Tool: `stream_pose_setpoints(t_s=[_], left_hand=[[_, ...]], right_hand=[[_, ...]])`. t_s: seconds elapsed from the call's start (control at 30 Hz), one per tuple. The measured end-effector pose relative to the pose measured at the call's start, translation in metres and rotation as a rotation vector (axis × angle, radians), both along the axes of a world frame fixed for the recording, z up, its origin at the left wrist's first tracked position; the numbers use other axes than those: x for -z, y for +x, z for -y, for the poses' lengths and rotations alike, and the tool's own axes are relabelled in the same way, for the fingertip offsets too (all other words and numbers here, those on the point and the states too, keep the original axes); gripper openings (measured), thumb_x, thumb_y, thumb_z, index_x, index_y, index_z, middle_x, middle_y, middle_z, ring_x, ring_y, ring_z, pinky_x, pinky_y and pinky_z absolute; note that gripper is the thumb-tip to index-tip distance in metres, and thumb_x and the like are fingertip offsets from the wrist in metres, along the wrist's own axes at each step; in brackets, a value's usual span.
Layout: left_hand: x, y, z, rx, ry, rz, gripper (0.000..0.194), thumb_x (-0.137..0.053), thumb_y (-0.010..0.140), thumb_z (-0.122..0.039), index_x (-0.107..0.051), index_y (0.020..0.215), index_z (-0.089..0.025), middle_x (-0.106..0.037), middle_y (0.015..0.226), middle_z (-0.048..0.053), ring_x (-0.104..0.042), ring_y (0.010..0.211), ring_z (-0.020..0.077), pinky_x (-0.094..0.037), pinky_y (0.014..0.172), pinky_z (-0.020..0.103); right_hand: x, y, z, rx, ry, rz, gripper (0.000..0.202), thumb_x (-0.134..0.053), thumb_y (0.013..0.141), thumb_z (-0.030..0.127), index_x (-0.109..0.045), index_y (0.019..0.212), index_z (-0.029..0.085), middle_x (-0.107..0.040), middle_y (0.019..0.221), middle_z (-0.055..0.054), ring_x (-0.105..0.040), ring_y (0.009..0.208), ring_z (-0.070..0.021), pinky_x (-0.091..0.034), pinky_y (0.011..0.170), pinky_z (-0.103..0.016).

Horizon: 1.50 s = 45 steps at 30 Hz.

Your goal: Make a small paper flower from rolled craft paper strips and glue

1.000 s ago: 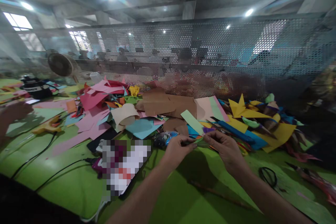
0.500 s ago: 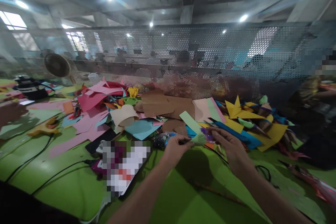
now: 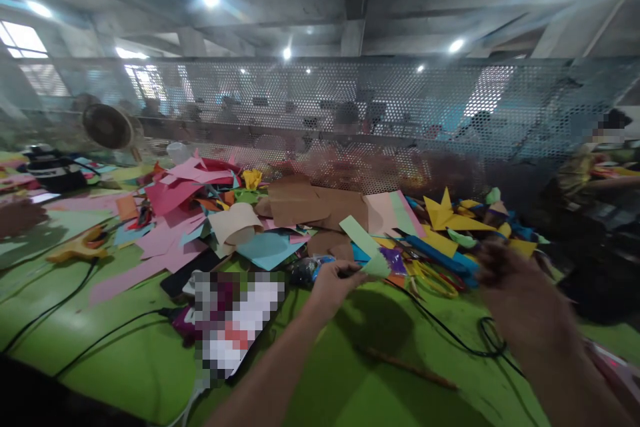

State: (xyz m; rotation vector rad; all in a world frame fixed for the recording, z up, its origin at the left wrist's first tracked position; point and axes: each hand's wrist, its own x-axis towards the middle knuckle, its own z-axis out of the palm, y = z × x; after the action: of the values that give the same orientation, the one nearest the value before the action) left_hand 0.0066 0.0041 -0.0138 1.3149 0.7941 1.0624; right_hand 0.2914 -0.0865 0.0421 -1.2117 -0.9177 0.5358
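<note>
My left hand (image 3: 340, 283) is closed in a pinch on a small pale green piece of paper (image 3: 377, 265), above the green table. Just behind that piece lies a light green paper strip (image 3: 359, 233), and a purple bit (image 3: 393, 259) is beside it. Off to the right, my right hand (image 3: 510, 280) is smeared by motion, its fingers too blurred to read. It is close to the blue strips (image 3: 440, 257) and the yellow paper star (image 3: 447, 213). Between the hands lie yellow-handled scissors (image 3: 434, 280).
Pink paper sheets (image 3: 175, 230) and brown paper (image 3: 315, 203) are heaped along the back. A phone (image 3: 245, 327) lies at left with cables. A thin brown stick (image 3: 407, 368) and a black cable (image 3: 450, 333) are in front. A perforated metal screen (image 3: 300, 120) stands behind.
My right hand has moved away from the green paper to the right, uncovering the scissors. My left hand still holds the piece in nearly the same place.
</note>
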Motion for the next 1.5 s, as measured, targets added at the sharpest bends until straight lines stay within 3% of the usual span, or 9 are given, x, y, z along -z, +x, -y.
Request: stream_pose_setpoints(t_s=[0.07,0.13,0.23,0.4,0.77,1.17,1.5], left_hand=[[0.000,-0.001,0.000,-0.003,0.009,0.004,0.037,-0.083,0.061,-0.046,-0.078,0.077,-0.013,-0.069,0.067,0.003,-0.054,0.062,0.0135,-0.041,0.062,0.026],[0.000,-0.001,0.001,0.003,0.015,0.005,0.034,-0.081,0.064,-0.045,-0.078,0.078,-0.014,-0.070,0.068,0.002,-0.054,0.062,0.0131,-0.041,0.062,0.025],[0.000,-0.001,0.002,0.021,0.003,-0.010,0.033,-0.080,0.065,-0.044,-0.078,0.079,-0.014,-0.070,0.069,0.002,-0.054,0.062,0.0126,-0.040,0.062,0.025],[-0.004,0.001,0.007,0.051,-0.006,-0.025,0.038,-0.082,0.061,-0.047,-0.077,0.077,-0.013,-0.070,0.068,0.003,-0.055,0.063,0.0138,-0.042,0.063,0.026],[0.000,0.006,0.011,0.111,0.024,-0.073,0.021,-0.076,0.067,-0.032,-0.077,0.080,-0.016,-0.074,0.076,0.004,-0.062,0.073,0.0191,-0.047,0.074,0.031],[-0.003,0.005,0.013,0.113,0.040,-0.122,0.017,-0.073,0.071,-0.028,-0.076,0.082,-0.016,-0.075,0.083,0.005,-0.065,0.080,0.0217,-0.049,0.079,0.036],[-0.002,0.005,0.012,0.121,0.042,-0.123,0.022,-0.076,0.069,-0.035,-0.077,0.081,-0.017,-0.075,0.079,0.005,-0.064,0.076,0.0219,-0.047,0.074,0.034]], right_hand=[[0.007,-0.044,-0.012,-0.059,-0.053,-0.070,0.039,-0.079,0.062,0.063,-0.076,0.081,0.029,-0.075,0.088,-0.004,-0.064,0.075,-0.0235,-0.048,0.060,-0.035],[0.013,-0.076,-0.018,-0.136,-0.122,-0.019,0.042,-0.082,0.062,0.059,-0.077,0.086,0.025,-0.074,0.090,-0.005,-0.062,0.076,-0.0208,-0.047,0.062,-0.031],[0.020,-0.096,-0.017,-0.250,-0.222,0.054,0.045,-0.080,0.066,0.059,-0.076,0.093,0.023,-0.073,0.093,-0.005,-0.062,0.083,-0.0217,-0.048,0.070,-0.031],[0.028,-0.097,-0.016,-0.310,-0.277,0.085,0.049,-0.081,0.065,0.060,-0.074,0.096,0.022,-0.074,0.099,-0.008,-0.064,0.095,-0.0269,-0.049,0.083,-0.036],[0.035,-0.100,-0.020,-0.219,-0.228,0.125,0.042,-0.082,0.063,0.058,-0.066,0.072,0.020,-0.063,0.071,-0.002,-0.055,0.069,-0.0182,-0.044,0.063,-0.030],[0.032,-0.104,-0.017,-0.229,-0.227,0.086,0.041,-0.081,0.064,0.058,-0.066,0.071,0.020,-0.062,0.072,-0.002,-0.053,0.069,-0.0174,-0.042,0.063,-0.030],[0.033,-0.103,-0.017,-0.214,-0.228,0.138,0.037,-0.079,0.068,0.055,-0.065,0.070,0.021,-0.060,0.069,-0.001,-0.050,0.065,-0.0169,-0.040,0.060,-0.030]])
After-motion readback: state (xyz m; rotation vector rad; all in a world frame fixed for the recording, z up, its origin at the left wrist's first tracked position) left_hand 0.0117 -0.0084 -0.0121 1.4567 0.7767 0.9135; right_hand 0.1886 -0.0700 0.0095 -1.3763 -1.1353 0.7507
